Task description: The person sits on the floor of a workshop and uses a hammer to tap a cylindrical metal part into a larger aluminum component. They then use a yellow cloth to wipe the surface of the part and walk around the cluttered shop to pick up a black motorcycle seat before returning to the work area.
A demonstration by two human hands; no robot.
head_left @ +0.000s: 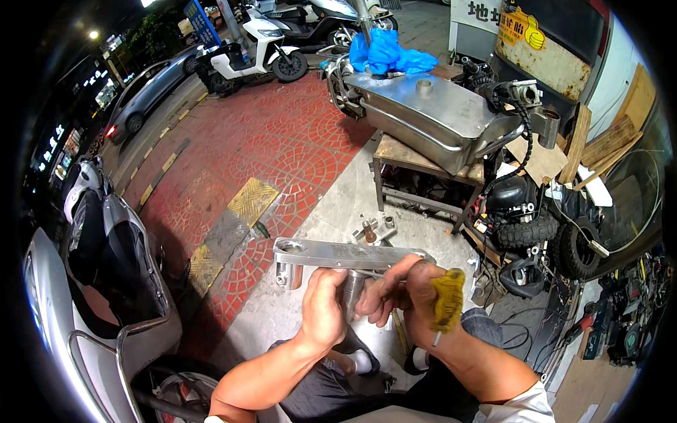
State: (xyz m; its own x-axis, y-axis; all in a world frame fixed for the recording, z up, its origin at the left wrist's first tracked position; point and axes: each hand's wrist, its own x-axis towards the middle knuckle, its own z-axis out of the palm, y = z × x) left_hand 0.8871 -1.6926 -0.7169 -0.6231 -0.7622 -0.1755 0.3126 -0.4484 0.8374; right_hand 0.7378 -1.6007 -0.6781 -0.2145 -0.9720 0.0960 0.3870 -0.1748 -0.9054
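Note:
Both hands hold up a silver metal fork clamp (pixel 338 252), a long flat bar with a round hole and a split collar at its left end. A short round stem (pixel 353 290) points down from its middle. My left hand (pixel 326 307) is closed around the stem from the left, thumb against the bar's near edge. On the right, my right hand (pixel 409 289) curls its fingers under the bar's right end. A yellow-handled tool (pixel 447 299) with a thin metal shaft, its exact kind unclear, is tucked in that hand too. The fingers partly hide the clamp's right end.
A large metal scooter body (pixel 430 116) lies on a low wooden stand (pixel 423 166) ahead. Small metal parts (pixel 377 229) lie on the concrete beyond the clamp. A parked scooter (pixel 106 282) stands close on my left; tyres (pixel 580 245), planks and tools crowd the right.

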